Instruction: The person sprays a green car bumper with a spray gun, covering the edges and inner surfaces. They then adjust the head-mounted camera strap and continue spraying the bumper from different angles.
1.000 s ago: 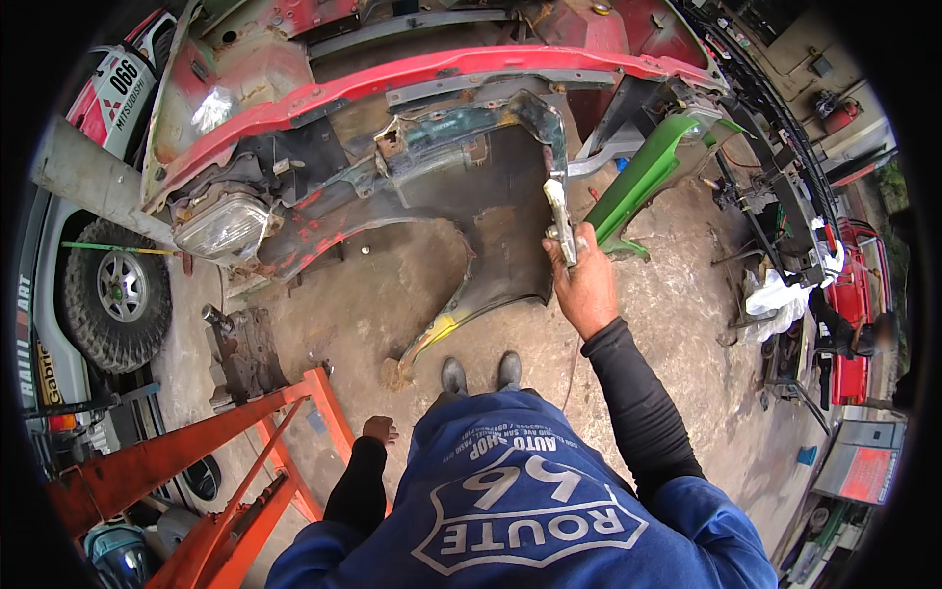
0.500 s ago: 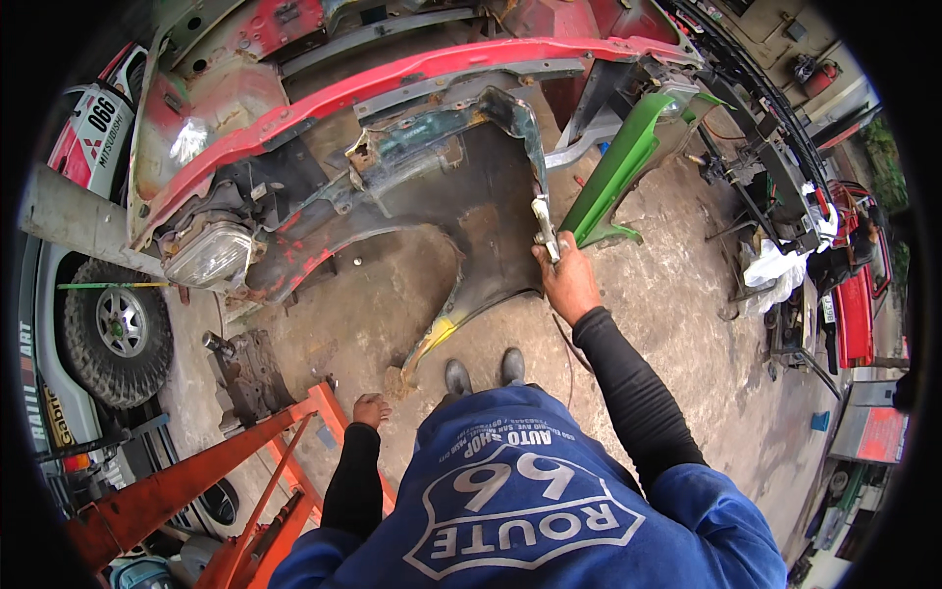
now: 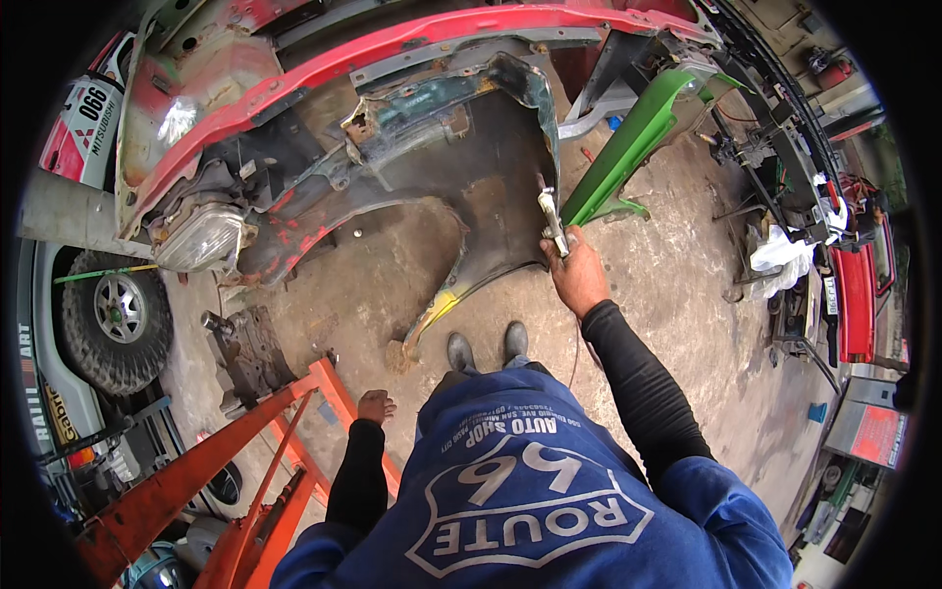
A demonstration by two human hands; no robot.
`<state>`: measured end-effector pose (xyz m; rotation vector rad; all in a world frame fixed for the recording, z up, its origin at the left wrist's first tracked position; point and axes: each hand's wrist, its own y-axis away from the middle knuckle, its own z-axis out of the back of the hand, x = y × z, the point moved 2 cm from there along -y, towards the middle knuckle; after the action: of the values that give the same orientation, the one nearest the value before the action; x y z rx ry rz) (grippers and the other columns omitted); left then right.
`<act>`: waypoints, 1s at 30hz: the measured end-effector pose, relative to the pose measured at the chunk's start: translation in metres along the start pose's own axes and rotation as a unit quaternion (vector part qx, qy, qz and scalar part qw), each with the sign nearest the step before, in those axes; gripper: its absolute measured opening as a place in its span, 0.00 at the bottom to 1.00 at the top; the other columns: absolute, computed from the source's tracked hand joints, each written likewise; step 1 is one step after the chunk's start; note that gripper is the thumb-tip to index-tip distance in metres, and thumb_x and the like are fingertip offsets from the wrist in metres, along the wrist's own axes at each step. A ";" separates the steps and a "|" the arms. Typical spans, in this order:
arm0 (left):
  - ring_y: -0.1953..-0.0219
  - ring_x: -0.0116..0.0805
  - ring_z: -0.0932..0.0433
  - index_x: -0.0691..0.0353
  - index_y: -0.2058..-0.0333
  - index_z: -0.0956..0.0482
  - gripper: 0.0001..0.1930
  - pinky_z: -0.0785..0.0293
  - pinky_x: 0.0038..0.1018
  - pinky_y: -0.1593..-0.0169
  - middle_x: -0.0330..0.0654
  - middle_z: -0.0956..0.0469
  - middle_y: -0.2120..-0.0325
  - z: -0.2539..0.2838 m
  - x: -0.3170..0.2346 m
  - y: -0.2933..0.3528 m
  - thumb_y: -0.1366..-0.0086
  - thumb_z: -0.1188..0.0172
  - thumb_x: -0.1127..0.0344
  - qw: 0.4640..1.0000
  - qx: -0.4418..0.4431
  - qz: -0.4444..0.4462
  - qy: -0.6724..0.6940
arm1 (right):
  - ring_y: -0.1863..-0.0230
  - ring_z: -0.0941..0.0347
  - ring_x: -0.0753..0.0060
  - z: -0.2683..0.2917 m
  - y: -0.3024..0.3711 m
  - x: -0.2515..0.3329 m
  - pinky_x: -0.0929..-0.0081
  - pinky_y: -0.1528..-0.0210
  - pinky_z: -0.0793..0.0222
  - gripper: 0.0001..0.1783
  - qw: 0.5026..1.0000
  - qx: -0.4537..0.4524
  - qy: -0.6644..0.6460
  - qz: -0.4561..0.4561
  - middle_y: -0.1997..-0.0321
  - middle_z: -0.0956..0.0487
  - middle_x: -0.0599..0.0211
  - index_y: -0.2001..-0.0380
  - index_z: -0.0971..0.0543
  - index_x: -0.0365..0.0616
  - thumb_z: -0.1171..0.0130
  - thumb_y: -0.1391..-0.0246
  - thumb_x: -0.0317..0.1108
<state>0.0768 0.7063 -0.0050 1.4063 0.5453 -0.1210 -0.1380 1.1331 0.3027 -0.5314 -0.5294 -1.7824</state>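
My right hand (image 3: 577, 272) is closed around a slender silver tool (image 3: 551, 218) whose tip points at the edge of a dark grey fender (image 3: 500, 216). I cannot tell whether the tool touches the panel. A thin hose or cable hangs below that hand. The fender shows a curved wheel arch, rust, and red and yellow patches. Low on the left, my left hand (image 3: 376, 405) hangs free with its fingers loosely apart, nearest to an orange metal frame (image 3: 329, 388). Beyond my right hand stands a green fender (image 3: 628, 147).
A stripped car front with a red crossbar (image 3: 432, 44) and a headlight (image 3: 208, 240) spans the far side. Left are a metal car part (image 3: 245, 358) on the floor and a vehicle's wheel (image 3: 120, 312). Right are a dark chassis frame (image 3: 770, 133) and white plastic (image 3: 782, 253).
My right hand and the silver tool have shifted slightly along the fender's edge, and the tool's angle has changed a little. My left hand has turned slightly. The view has tilted a little.
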 end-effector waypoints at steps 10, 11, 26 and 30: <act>0.78 0.34 0.23 0.63 0.60 0.25 0.09 0.29 0.27 0.77 0.42 0.24 0.76 -0.058 -0.044 0.002 0.34 0.44 0.64 0.994 0.040 -0.038 -0.097 | 0.63 0.25 0.33 -0.002 -0.014 0.009 0.51 0.64 0.31 0.15 0.997 -0.019 -0.053 0.052 0.69 0.23 0.40 0.63 0.30 0.39 0.43 0.38 0.40; 0.78 0.33 0.23 0.64 0.61 0.25 0.09 0.29 0.27 0.77 0.41 0.24 0.76 -0.082 -0.060 0.002 0.34 0.44 0.64 0.989 0.046 -0.068 -0.121 | 0.63 0.25 0.32 -0.002 -0.012 0.009 0.51 0.64 0.31 0.15 0.997 -0.005 -0.061 0.046 0.69 0.23 0.39 0.63 0.31 0.39 0.43 0.38 0.40; 0.69 0.34 0.18 0.66 0.61 0.21 0.22 0.25 0.31 0.68 0.44 0.18 0.68 -0.438 -0.370 0.070 0.34 0.41 0.47 0.928 0.125 -0.346 -0.062 | 0.62 0.25 0.31 0.020 0.027 -0.067 0.46 0.64 0.30 0.16 0.994 0.069 -0.088 -0.012 0.70 0.22 0.37 0.58 0.31 0.41 0.41 0.41 0.40; 0.80 0.30 0.25 0.68 0.71 0.21 0.22 0.32 0.29 0.80 0.40 0.24 0.82 -0.464 -0.367 0.050 0.36 0.35 0.50 0.946 0.087 -0.311 0.027 | 0.59 0.24 0.35 0.028 0.042 -0.073 0.51 0.59 0.29 0.15 0.991 0.057 -0.114 -0.030 0.66 0.21 0.40 0.58 0.30 0.41 0.41 0.40 0.38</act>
<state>-0.3576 1.0719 0.1678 1.3652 1.0339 -0.6514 -0.0762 1.1945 0.2850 -0.6494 -0.8084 -1.7455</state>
